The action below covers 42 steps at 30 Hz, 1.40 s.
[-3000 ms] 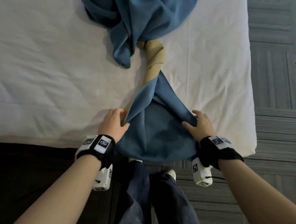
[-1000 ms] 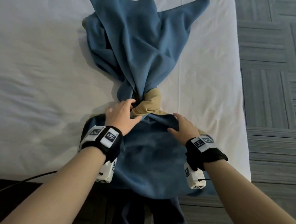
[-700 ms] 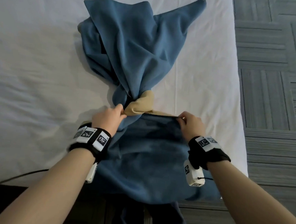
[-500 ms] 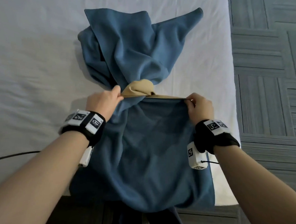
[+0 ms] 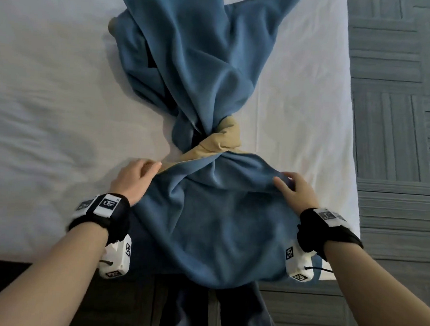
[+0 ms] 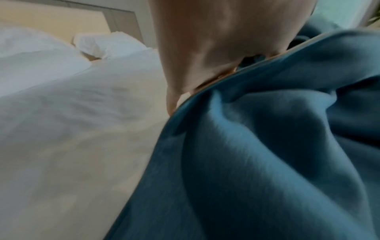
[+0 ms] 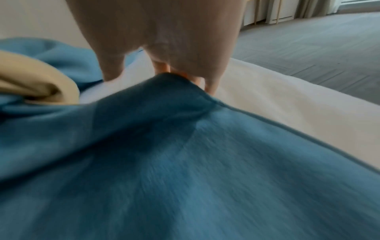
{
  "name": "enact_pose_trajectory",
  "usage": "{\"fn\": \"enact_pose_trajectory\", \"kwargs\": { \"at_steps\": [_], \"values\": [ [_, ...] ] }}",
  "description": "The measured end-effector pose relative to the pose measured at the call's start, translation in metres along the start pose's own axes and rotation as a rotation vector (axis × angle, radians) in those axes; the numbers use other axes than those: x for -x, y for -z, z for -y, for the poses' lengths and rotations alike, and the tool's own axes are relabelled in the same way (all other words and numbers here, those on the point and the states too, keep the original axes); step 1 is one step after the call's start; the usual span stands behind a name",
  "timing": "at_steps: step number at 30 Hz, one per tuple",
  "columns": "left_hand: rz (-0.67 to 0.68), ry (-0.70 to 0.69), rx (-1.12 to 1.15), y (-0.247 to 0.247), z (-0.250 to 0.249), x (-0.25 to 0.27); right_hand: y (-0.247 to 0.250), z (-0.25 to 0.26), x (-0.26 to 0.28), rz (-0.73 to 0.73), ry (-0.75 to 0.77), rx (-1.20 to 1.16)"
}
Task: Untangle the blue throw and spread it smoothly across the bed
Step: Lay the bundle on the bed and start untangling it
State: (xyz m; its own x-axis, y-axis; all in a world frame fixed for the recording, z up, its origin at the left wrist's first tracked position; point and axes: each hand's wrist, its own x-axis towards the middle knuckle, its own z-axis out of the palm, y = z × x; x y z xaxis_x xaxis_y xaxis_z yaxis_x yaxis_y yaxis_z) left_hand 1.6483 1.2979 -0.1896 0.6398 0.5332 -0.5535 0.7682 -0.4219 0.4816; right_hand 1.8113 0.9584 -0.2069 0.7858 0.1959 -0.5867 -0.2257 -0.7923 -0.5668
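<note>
The blue throw (image 5: 205, 220) with a tan underside lies on the white bed (image 5: 47, 132), twisted into a knot-like waist (image 5: 220, 140) at its middle. Its far half fans out up the bed and its near half hangs over the foot edge. My left hand (image 5: 137, 175) grips the near half's left edge, where the tan side shows. My right hand (image 5: 292, 190) pinches the right edge, thumb on top. In the left wrist view the fingers (image 6: 172, 100) curl behind the throw's hem (image 6: 267, 162). The right wrist view has a fold (image 7: 170, 81) held under the fingers (image 7: 209, 84), beside the tan twist (image 7: 41, 81).
Grey patterned carpet (image 5: 400, 123) runs along the bed's right side. White pillows (image 6: 107, 43) lie at the head of the bed against a pale headboard. My dark trouser legs (image 5: 224, 314) stand at the foot of the bed.
Both hands have dropped from the raised, taut hold of half a second ago and come back toward me, slightly wider apart. The near edge now sags and the twist rests on the bed.
</note>
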Motion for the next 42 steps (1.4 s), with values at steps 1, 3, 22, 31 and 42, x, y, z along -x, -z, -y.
{"fn": "enact_pose_trajectory", "kwargs": {
  "at_steps": [1, 3, 22, 31, 42],
  "values": [
    [0.024, 0.031, 0.049, -0.002, 0.013, 0.008, -0.002, -0.010, 0.009, -0.033, 0.035, 0.015],
    [0.062, 0.083, 0.115, -0.006, 0.037, 0.025, -0.005, -0.029, 0.025, -0.081, 0.081, 0.084],
    [-0.201, 0.092, 0.015, 0.038, 0.098, 0.033, 0.010, -0.052, 0.067, -0.126, -0.199, 0.361],
    [0.033, 0.216, -0.166, 0.021, 0.140, 0.057, -0.008, -0.080, 0.096, -0.184, -0.399, 0.392],
    [-0.291, -0.208, -0.387, -0.030, -0.003, 0.078, 0.000, -0.061, 0.082, -0.201, -0.067, 0.225]
  ]
}}
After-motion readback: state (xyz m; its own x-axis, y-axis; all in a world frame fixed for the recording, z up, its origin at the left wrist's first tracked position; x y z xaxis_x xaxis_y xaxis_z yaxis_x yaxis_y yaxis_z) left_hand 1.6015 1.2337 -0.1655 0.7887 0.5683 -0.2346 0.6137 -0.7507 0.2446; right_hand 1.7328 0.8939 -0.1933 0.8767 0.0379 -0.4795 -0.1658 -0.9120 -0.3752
